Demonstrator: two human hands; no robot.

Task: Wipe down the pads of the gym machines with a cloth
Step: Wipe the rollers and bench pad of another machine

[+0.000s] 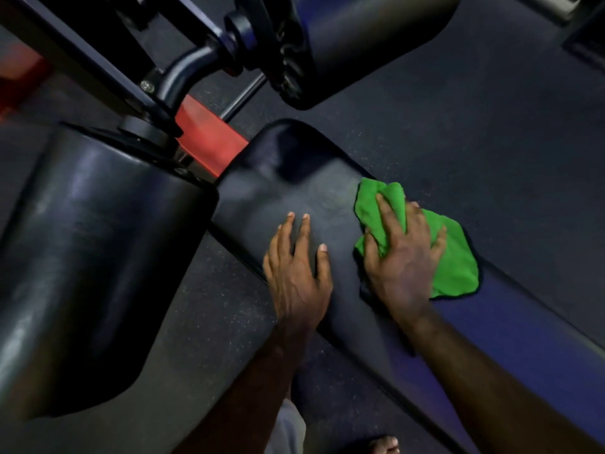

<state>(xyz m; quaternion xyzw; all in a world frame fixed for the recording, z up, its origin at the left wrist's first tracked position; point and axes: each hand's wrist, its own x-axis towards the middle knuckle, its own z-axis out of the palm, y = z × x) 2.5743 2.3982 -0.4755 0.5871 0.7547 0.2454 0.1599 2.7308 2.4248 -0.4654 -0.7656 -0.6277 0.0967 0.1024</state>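
A long black bench pad runs from the middle toward the lower right. A green cloth lies bunched on its far edge. My right hand presses down on the cloth, fingers spread over it and partly dug into its folds. My left hand rests flat on the bare pad just left of the cloth, fingers straight and pointing away from me. Two black roller pads stand near the bench's end: a large one at the left and another at the top.
A dark metal frame arm and a red frame bar join the rollers to the bench. Speckled dark rubber floor surrounds the machine. My bare foot shows at the bottom edge under the bench side.
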